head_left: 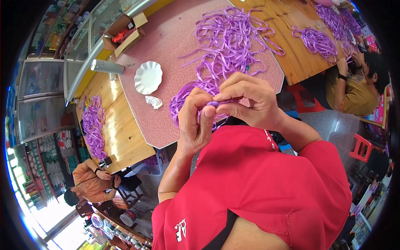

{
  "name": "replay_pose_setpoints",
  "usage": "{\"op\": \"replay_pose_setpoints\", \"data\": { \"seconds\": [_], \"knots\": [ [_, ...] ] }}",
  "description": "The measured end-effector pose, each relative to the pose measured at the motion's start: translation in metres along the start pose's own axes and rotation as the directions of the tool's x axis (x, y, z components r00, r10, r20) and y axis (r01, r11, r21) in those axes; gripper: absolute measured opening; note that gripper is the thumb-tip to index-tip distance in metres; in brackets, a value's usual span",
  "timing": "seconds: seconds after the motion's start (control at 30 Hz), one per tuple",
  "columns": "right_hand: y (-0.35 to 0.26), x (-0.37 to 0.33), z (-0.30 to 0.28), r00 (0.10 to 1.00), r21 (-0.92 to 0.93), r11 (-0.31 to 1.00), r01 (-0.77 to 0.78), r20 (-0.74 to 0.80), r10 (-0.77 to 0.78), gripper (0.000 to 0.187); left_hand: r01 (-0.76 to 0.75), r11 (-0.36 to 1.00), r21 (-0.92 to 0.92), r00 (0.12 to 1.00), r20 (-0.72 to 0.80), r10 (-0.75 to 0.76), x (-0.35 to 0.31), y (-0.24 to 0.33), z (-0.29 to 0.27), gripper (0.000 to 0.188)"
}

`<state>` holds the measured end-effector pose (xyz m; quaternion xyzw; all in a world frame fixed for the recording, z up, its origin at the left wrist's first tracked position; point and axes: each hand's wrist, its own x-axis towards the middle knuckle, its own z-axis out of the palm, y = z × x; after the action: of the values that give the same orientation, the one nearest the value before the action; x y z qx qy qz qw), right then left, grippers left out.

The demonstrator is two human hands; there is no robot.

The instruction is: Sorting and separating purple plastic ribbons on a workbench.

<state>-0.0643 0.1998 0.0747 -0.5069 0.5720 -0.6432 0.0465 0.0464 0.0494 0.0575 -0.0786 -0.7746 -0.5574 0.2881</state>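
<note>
Head view: left of the pink table (175, 46), another heap of purple strips (93, 125) lies on a wooden table. On the pink table sits a white plate (148, 77). At its near edge my left hand (196, 123) and right hand (248, 100) pinch one purple ribbon (213, 103), fingertips clamped together, beside the ribbon pile (225, 46).

Pink speckled table (166, 46): bare stretch along its near-left edge, passable between the white scalloped plate (148, 77) and the table's rim. Purple strip pile (225, 46) blocks the table's centre and right side. Crumpled wrapper (153, 101) sits just below the plate; metal cylinder (107, 66) and open cardboard box (124, 33) crowd the far-left corner.
</note>
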Motion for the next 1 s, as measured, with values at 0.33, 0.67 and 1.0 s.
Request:
{"op": "replay_pose_setpoints", "data": {
  "seconds": [0.33,0.67,1.0],
  "knots": [
    [0.000,-0.006,0.005,0.997,0.114,0.991,-0.067,-0.028,0.071,0.016,0.012,0.999,-0.052,0.999,0.031,-0.010,0.000,-0.004,-0.001,0.020],
    [0.004,-0.004,0.010,0.998,0.164,0.985,-0.051,-0.025,0.056,0.017,-0.091,0.995,0.048,0.995,0.037,0.089,0.006,-0.005,-0.004,0.020],
    [0.004,0.001,0.015,0.998,0.128,0.992,-0.004,-0.065,0.012,0.015,-0.238,0.957,0.167,0.967,-0.050,0.250,0.011,-0.016,0.000,0.021]
  ]
}}
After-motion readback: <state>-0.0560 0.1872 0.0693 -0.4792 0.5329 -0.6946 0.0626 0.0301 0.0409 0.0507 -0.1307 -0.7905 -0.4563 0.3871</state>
